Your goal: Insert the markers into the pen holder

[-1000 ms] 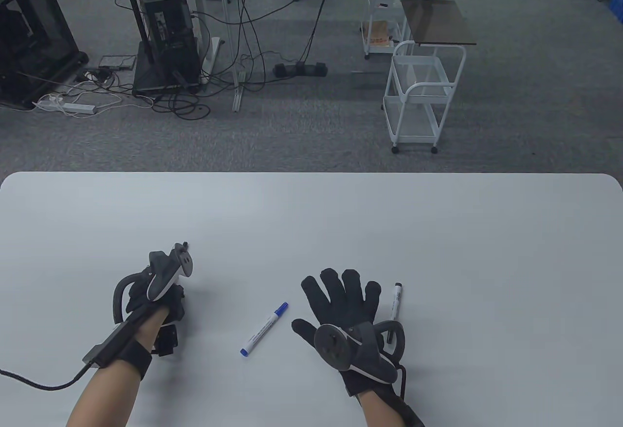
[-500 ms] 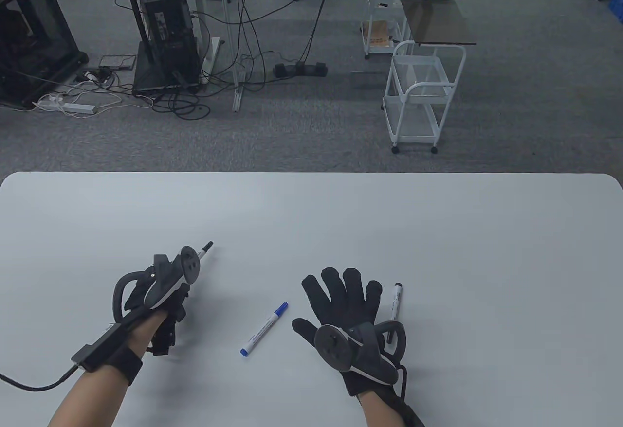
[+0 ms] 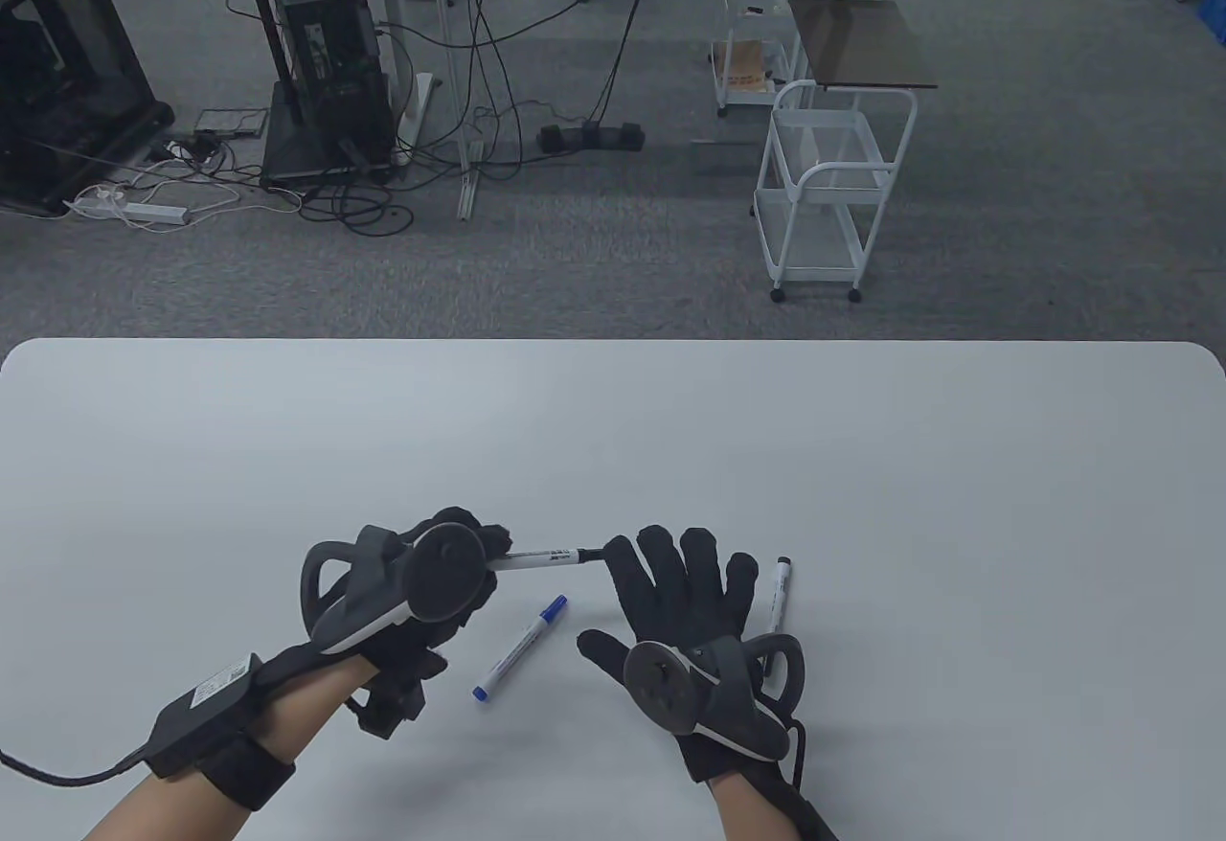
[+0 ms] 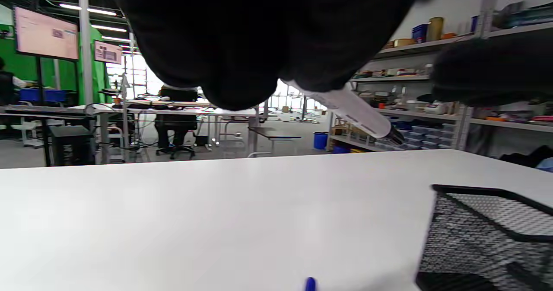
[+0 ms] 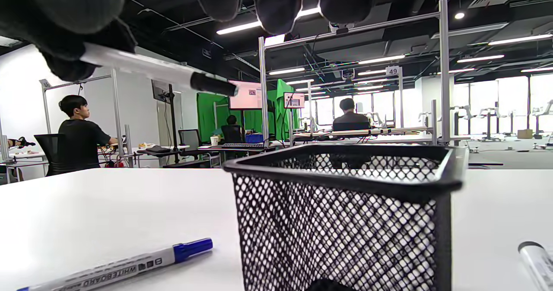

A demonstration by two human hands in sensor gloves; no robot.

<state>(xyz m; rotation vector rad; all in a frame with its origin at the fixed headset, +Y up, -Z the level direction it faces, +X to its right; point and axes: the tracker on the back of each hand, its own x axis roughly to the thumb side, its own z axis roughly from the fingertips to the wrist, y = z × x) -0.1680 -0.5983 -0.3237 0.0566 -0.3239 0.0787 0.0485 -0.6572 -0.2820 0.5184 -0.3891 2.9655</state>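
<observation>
My left hand (image 3: 484,549) grips a white marker with a black cap (image 3: 546,557) and holds it level above the table, cap pointing right and nearly touching my right hand (image 3: 670,582). The right hand is spread open over the black mesh pen holder (image 5: 345,222), which it hides in the table view. The holder also shows in the left wrist view (image 4: 488,235). The held marker shows in the left wrist view (image 4: 354,111) and in the right wrist view (image 5: 160,70), above and left of the holder's rim. A blue-capped marker (image 3: 522,647) lies on the table between my hands.
A second black-capped marker (image 3: 779,597) lies on the white table (image 3: 613,439) just right of my right hand. The blue marker (image 5: 129,265) lies left of the holder in the right wrist view. A cable (image 3: 67,769) trails from my left wrist.
My left hand has moved right toward the right hand and turned the marker from pointing away to pointing right. The right hand and the two lying markers have stayed put.
</observation>
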